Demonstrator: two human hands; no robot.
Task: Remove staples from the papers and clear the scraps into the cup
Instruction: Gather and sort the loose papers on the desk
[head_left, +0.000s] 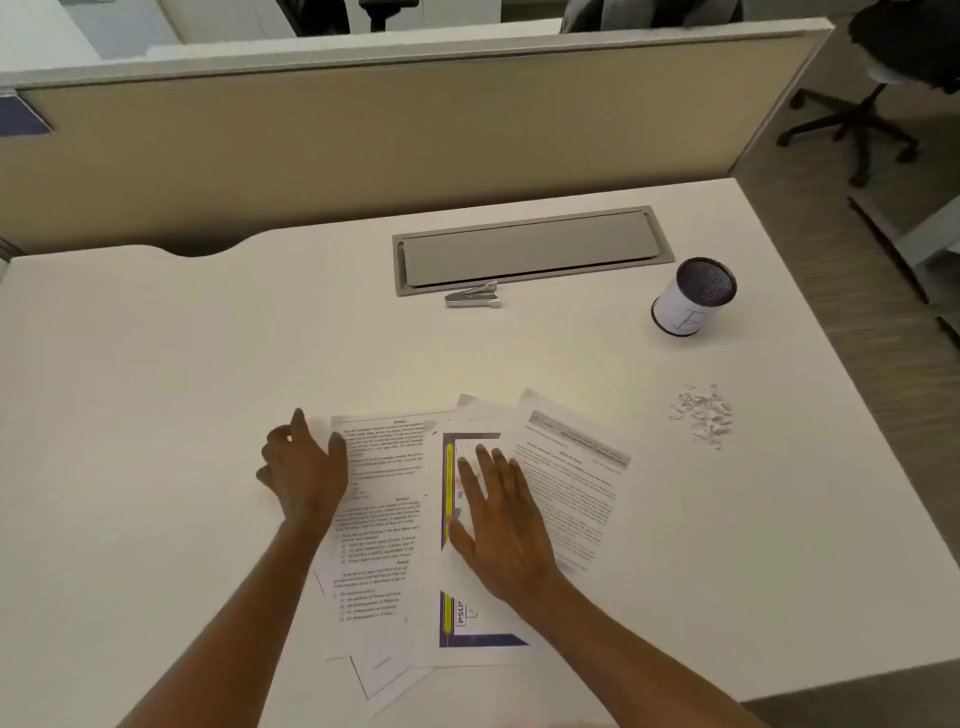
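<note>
The white table (156, 415) is carrying fanned papers (571, 493). The left hand (304, 467) is resting relaxed at their left edge, and the right hand (501, 525) is pressing flat on them. The scraps (701, 415) and the cup (693, 296) are sitting to their right.

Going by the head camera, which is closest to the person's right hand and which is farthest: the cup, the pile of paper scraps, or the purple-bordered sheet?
1. Purple-bordered sheet, directly under the right hand.
2. Scrap pile, off to the right on the desk.
3. Cup, far right, beyond the scraps.
</note>
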